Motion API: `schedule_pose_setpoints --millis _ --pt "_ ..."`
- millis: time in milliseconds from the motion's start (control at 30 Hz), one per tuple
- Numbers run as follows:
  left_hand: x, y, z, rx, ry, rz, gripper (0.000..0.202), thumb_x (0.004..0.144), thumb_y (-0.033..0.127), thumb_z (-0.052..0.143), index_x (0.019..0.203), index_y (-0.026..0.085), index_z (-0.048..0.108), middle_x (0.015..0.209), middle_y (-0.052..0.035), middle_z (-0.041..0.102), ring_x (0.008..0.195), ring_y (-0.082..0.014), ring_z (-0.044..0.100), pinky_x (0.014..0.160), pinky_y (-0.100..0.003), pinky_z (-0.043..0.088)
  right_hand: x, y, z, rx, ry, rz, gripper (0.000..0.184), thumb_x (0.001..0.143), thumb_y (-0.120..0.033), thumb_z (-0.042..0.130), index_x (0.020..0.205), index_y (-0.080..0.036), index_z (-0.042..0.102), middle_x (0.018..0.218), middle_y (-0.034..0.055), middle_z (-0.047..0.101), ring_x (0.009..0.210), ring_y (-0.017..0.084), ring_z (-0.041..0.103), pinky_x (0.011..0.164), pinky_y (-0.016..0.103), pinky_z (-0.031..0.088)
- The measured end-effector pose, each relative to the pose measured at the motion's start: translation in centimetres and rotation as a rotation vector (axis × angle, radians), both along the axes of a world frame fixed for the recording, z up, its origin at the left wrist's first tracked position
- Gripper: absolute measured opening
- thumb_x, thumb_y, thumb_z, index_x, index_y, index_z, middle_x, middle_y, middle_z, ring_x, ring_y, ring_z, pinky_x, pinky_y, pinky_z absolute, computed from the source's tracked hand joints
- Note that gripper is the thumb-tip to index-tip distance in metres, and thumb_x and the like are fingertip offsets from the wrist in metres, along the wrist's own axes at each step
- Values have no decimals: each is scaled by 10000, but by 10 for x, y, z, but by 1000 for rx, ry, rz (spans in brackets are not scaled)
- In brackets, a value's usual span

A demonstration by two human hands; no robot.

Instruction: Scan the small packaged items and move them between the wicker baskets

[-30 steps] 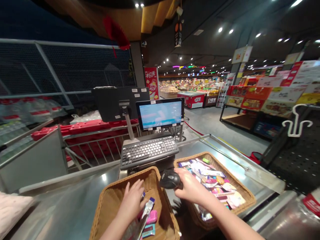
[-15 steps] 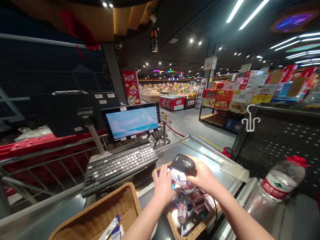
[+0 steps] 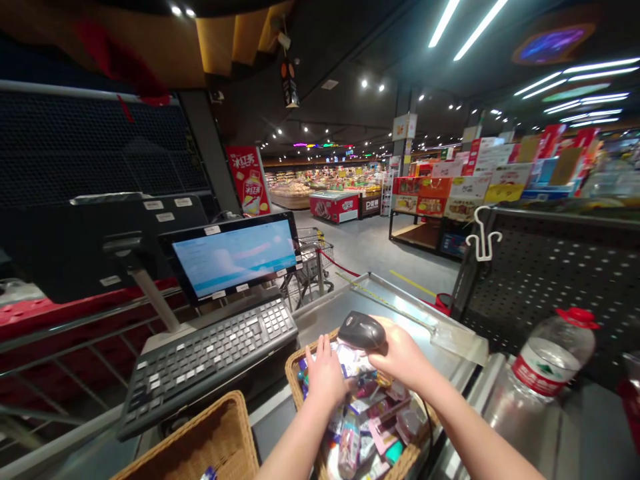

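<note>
My right hand (image 3: pixel 400 357) grips a black handheld barcode scanner (image 3: pixel 363 331) just above a wicker basket (image 3: pixel 295 377) heaped with small colourful packets. My left hand (image 3: pixel 325 373) stands among those packets, its fingers against a white packet (image 3: pixel 353 360) beneath the scanner's head. Whether that hand holds the packet, I cannot tell. A second wicker basket (image 3: pixel 220 420) sits at the bottom left, cut off by the frame's edge, with its contents mostly out of view.
A black keyboard (image 3: pixel 207 367) and a till monitor (image 3: pixel 234 257) stand left of the hands. A steel counter (image 3: pixel 380 300) runs ahead. A large water bottle (image 3: pixel 553 363) with a red cap stands right, beside a perforated black panel (image 3: pixel 550 280). A shopping cart (image 3: pixel 307 267) stands beyond.
My left hand has moved from the left basket to the packets in the right one. The scanner has risen above them, and the view has swung to the right.
</note>
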State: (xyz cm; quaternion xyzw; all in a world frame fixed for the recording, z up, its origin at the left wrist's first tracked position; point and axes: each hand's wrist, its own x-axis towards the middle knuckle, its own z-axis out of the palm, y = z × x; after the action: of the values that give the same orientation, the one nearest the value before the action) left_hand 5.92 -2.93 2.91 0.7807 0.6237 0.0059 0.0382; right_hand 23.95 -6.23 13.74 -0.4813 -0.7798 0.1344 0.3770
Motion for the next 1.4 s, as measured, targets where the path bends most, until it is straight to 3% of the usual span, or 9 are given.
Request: schedule_pose_setpoints --millis 200,300,600,1000,1400 --pt "-9 -4 -11 82 -18 34 741 720 542 561 1319 106 565 1569 -219 304 1486 -349 198 1191 -592 95 2 5 -2 -17 21 11 431 643 -116 592 1058 -193 680 1182 88 685 1093 294 614 984 419 465" --pt "-21 -6 -10 135 -24 14 670 722 499 558 1258 100 608 1547 -237 338 1480 -355 219 1189 -594 103 3 8 -4 -7 26 13 434 666 -122 605 1084 -210 683 1176 77 690 1087 289 617 985 416 462" --pt "-65 -11 38 339 -20 -65 558 725 436 611 1192 131 614 1589 -195 266 1494 -343 178 1208 -576 75 -6 15 -8 -7 28 13 424 677 -169 658 1100 -198 687 1149 81 699 1058 290 622 970 417 464" --pt "-105 -27 81 490 46 -40 586 757 437 615 1246 116 581 1605 -188 205 1495 -345 171 1204 -604 49 -31 7 -5 22 8 20 439 655 -139 618 1086 -194 678 1171 91 685 1149 313 581 1018 457 438" --pt "-133 -41 100 582 64 -23 552 782 378 581 1266 113 584 1602 -185 214 1488 -350 197 1200 -614 67 -56 -10 -2 54 -5 62 479 630 -124 615 1102 -183 673 1186 109 679 1172 306 570 1032 453 437"
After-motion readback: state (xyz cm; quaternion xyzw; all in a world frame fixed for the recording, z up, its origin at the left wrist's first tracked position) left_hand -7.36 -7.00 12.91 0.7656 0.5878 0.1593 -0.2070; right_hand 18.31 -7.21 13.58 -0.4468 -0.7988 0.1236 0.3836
